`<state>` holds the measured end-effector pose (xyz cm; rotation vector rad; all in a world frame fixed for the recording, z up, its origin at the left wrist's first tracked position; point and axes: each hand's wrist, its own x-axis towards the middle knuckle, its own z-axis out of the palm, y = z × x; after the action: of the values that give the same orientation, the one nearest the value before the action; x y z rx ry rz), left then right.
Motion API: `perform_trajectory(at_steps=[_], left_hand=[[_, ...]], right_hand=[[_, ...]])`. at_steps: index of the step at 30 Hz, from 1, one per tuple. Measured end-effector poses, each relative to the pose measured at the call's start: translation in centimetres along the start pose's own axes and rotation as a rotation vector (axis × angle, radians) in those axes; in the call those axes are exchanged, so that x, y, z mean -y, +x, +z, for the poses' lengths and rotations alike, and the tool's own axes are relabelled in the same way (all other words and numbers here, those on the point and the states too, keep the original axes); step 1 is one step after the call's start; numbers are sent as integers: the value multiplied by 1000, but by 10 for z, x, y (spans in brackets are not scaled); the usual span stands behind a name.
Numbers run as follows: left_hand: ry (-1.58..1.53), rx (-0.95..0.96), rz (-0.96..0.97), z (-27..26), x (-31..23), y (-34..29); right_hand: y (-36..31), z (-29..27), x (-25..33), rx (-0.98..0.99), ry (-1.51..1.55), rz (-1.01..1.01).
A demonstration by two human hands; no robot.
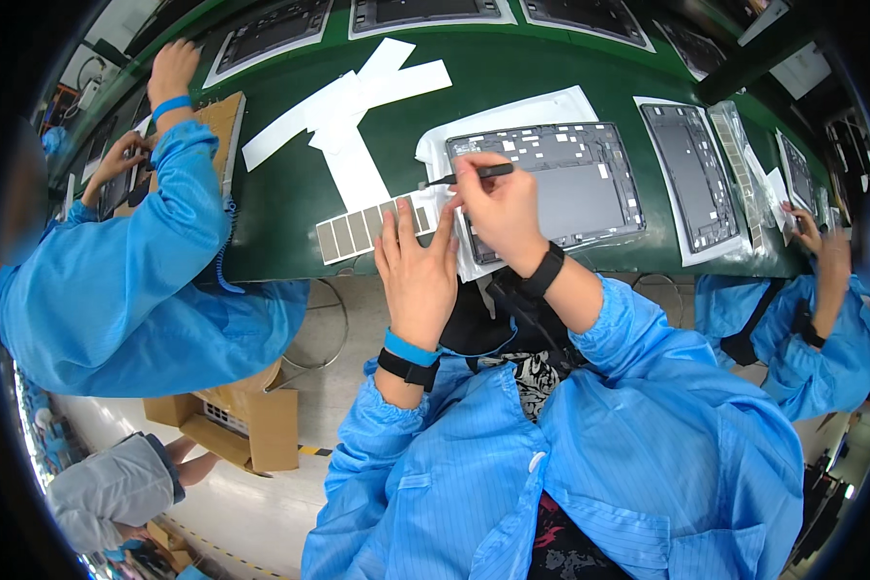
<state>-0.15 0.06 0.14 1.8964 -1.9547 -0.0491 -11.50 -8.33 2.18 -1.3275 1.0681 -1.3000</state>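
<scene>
My left hand (418, 285) lies with its fingers stretched out on a sheet of grey rectangular stickers (340, 236), by the table's near edge. Black tweezers (496, 170) are gripped in my right hand (505, 215), their tip pointing left over the sheet's right end. What the tip holds, if anything, is too small to make out. Right beside the sheet, a grey tablet-like housing (575, 198) with many small white patches rests on white wrapping (551, 104). My right wrist and hand overlap its left part.
White paper strips (358, 164) lie crossed beyond the sheet on the green table (271, 208). More housings (691, 174) lie to the right and along the back. A co-worker's blue sleeve (179, 184) is at the left, another co-worker's hands (826, 256) at the right. An opened cardboard box (271, 430) stands on the floor.
</scene>
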Motion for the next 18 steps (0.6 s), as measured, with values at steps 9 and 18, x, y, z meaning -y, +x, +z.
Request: perform_trajectory(at_steps=[9,18], left_hand=[[-28,-104,-27,-4,-16,24],[-112,-62,-3,10,-18,36]], right_hand=[[21,-58,-12,-36,-28,149],[20,-55,-22,-11,-52,75]])
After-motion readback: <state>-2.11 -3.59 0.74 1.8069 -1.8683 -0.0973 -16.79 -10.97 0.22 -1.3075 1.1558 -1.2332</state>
